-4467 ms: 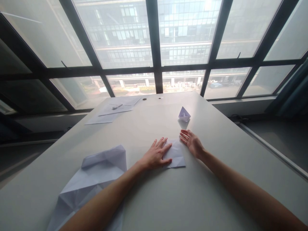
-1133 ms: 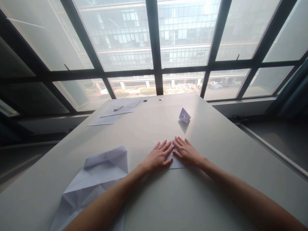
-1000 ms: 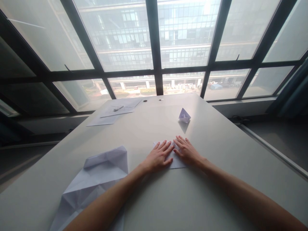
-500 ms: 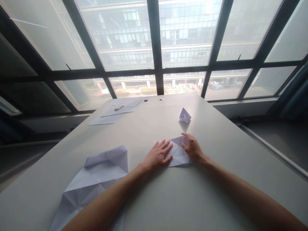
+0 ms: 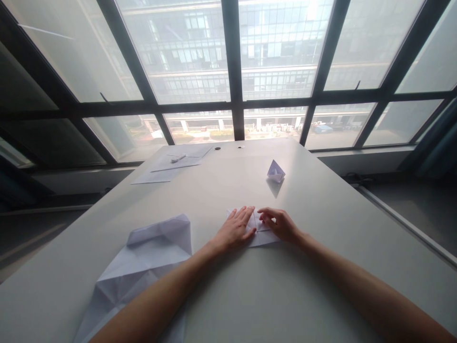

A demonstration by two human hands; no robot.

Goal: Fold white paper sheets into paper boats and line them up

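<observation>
A small white sheet of folded paper [image 5: 266, 239] lies on the table in front of me, part of it hidden under my hands. My left hand [image 5: 235, 229] rests flat on its left side, fingers stretched out and holding nothing. On the right, my right hand [image 5: 280, 224] has its fingers curled at a flap folded in toward the paper's middle, and thumb and fingers appear pinched on it. Beyond my hands stands a small folded paper boat [image 5: 275, 172].
A large creased sheet of paper [image 5: 153, 245] lies at the left, partly behind my left forearm. Farther back are flat sheets [image 5: 153, 176] with a small white object [image 5: 177, 158] on top. The white table [image 5: 221, 190] reaches toward the windows.
My right hand has moved left, bringing the paper's upper right part inward, and its fingers have curled. My left hand stays on the paper.
</observation>
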